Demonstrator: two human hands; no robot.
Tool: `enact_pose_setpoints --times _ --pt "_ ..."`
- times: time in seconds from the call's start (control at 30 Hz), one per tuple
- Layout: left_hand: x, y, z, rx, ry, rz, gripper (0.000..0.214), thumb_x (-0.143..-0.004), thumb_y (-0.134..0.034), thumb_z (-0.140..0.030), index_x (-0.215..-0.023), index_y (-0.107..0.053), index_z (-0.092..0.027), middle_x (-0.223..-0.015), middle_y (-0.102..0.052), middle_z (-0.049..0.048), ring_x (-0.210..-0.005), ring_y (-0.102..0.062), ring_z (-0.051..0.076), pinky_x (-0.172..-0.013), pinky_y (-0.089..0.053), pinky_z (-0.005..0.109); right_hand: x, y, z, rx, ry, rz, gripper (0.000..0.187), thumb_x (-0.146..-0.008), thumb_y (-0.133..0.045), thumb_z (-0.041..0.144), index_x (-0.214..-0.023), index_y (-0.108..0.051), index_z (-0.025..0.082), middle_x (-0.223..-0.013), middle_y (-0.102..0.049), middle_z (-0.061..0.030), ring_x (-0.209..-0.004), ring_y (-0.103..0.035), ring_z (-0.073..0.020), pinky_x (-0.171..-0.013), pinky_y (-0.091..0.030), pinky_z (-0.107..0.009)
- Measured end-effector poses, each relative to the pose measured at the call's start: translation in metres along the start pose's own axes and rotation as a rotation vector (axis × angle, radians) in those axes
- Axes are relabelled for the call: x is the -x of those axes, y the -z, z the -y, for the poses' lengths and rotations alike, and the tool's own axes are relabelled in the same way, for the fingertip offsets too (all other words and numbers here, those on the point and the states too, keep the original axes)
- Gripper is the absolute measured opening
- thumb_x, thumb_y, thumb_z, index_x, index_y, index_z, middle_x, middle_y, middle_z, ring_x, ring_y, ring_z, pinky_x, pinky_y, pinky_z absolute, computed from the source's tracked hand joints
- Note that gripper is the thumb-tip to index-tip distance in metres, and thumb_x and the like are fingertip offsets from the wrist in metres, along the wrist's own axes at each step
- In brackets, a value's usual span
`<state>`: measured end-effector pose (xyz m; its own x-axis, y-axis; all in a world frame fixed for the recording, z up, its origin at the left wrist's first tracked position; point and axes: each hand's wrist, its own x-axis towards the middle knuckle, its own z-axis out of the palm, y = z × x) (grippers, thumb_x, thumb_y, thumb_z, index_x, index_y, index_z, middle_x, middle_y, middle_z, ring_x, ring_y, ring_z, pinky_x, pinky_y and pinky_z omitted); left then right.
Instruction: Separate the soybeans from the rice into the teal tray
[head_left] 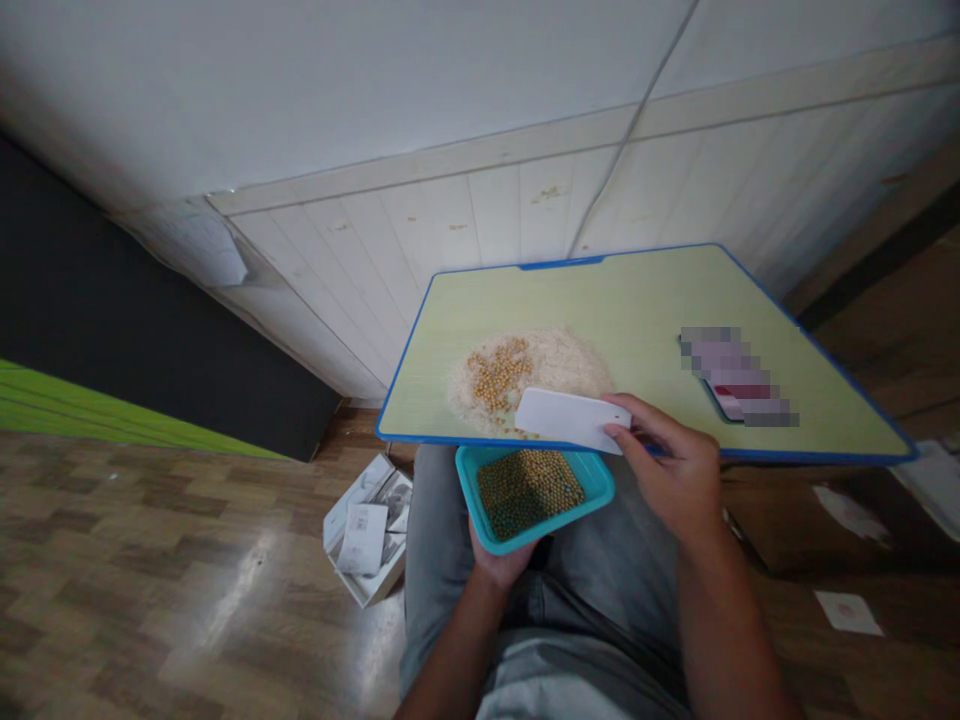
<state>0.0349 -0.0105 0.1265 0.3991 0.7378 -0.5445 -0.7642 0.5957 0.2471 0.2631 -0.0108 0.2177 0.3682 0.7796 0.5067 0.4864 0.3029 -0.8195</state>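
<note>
A teal tub [555, 523] is held from beneath by the left hand [504, 566], fingers mostly hidden, below the table [637, 300] edge, apparently for catching. A white card [566, 415] is pinched by the right hand [673, 465], thumb against fingers, beside tabletop beads [499, 368], presumably for scraping.

A white box [381, 581] sits on the wooden floor [165, 570].
</note>
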Motion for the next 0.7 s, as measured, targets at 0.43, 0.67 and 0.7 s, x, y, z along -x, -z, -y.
enact_pose_setpoints --times 0.43,0.67,0.7 --pt "0.0012 0.0074 0.0002 -0.023 0.009 0.011 0.065 -0.112 -0.058 -0.058 -0.170 -0.070 -0.031 -0.185 -0.063 0.0117 -0.179 -0.047 0.045 -0.144 -0.039 0.078 -0.0041 0.0006 0.0086 0.002 0.037 0.053 0.028 -0.101 -0.080 0.029 -0.122 -0.097 0.030 -0.118 -0.096 -0.0031 -0.098 -0.094 -0.0276 -0.089 -0.076 -0.035" --pt "0.0017 0.0076 -0.0006 -0.006 0.022 0.064 0.067 -0.111 -0.057 -0.064 -0.170 -0.070 -0.036 -0.189 -0.060 0.0067 -0.185 -0.033 0.046 -0.148 -0.025 0.078 -0.0052 0.0016 0.0100 0.002 0.057 0.060 0.028 -0.102 -0.079 0.027 -0.123 -0.097 0.030 -0.118 -0.096 -0.0031 -0.095 -0.094 -0.0263 -0.086 -0.076 -0.034" --pt "0.0012 0.0085 -0.0005 -0.004 0.026 0.075 0.067 -0.110 -0.057 -0.064 -0.170 -0.069 -0.036 -0.190 -0.058 0.0062 -0.186 -0.031 0.045 -0.149 -0.022 0.079 -0.0053 0.0018 0.0098 0.002 0.060 0.062 0.028 -0.102 -0.079 0.027 -0.124 -0.097 0.030 -0.117 -0.096 -0.0030 -0.095 -0.094 -0.0260 -0.086 -0.076 -0.033"
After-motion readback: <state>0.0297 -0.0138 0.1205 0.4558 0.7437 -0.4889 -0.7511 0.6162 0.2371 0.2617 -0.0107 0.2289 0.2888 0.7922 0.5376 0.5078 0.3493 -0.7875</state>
